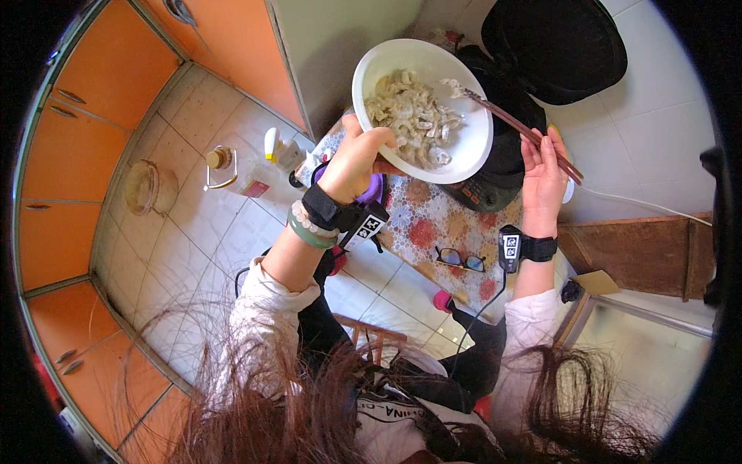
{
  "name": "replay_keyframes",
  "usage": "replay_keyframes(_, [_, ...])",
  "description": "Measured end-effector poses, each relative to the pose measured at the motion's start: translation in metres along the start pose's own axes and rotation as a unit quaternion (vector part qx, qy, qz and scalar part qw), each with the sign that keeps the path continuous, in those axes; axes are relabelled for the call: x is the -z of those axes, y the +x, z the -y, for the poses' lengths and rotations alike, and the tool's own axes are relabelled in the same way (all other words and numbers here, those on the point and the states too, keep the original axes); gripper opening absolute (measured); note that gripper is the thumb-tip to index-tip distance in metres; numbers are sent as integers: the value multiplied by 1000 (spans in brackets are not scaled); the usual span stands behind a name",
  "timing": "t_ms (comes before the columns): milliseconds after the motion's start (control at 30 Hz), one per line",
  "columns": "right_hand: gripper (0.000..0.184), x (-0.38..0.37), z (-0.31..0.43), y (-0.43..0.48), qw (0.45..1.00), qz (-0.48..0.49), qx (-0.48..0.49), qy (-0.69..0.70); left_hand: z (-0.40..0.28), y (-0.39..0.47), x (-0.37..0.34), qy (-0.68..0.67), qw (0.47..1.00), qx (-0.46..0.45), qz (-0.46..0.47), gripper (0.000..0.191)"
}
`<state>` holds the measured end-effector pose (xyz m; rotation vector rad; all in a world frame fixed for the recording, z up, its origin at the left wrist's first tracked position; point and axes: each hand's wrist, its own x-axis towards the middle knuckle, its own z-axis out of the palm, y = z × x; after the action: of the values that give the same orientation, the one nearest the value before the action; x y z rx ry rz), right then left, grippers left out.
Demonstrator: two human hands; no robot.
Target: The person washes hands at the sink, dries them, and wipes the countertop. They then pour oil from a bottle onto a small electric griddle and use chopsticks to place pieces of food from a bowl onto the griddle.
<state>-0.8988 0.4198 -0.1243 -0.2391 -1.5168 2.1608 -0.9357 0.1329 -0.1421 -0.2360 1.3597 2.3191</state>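
A white bowl [480, 130] is tilted up in my left hand [362, 153], thumb over its near rim. Inside lie pale, batter-coated pieces of food [414, 116] that look like peeled shrimp. My right hand [545, 165] holds dark wooden chopsticks [510, 120], with a coated piece between their tips above the bowl's right side. Beneath and behind the bowl stands a black appliance [481, 194] with a control panel; a large black lid or pan [556, 49] rises behind it. What the appliance holds is hidden.
Eyeglasses [461, 259] rest on the floral tablecloth [414, 211]. A purple item [374, 188] lies under my left wrist. To the left are a spray bottle [282, 151] and a large clear jug [240, 174]. A white cable [643, 203] runs right; orange cabinets [75, 156] line the left.
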Motion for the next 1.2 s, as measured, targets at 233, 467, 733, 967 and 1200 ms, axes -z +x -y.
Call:
replay_keyframes(233, [28,31,-7,31,998,-49,32,30,9,13,8,-20,999,-9,-39,41])
replay_keyframes(467, [21,56,-51,75,969,-103,141,-175,25,24,14,-29,995,-21,-95,43])
replay_keyframes(733, [19,46,-78,90,929,-33,193,-314,27,25,13,-41,995,-12,-89,42])
replay_keyframes(967, [20,29,-72,99,963,-67,148,-216,16,19,13,-20,998,-23,-46,43])
replay_keyframes(1200, [20,23,-65,101,959,-34,161,-233,19,13,5,-29,996,-9,-85,41])
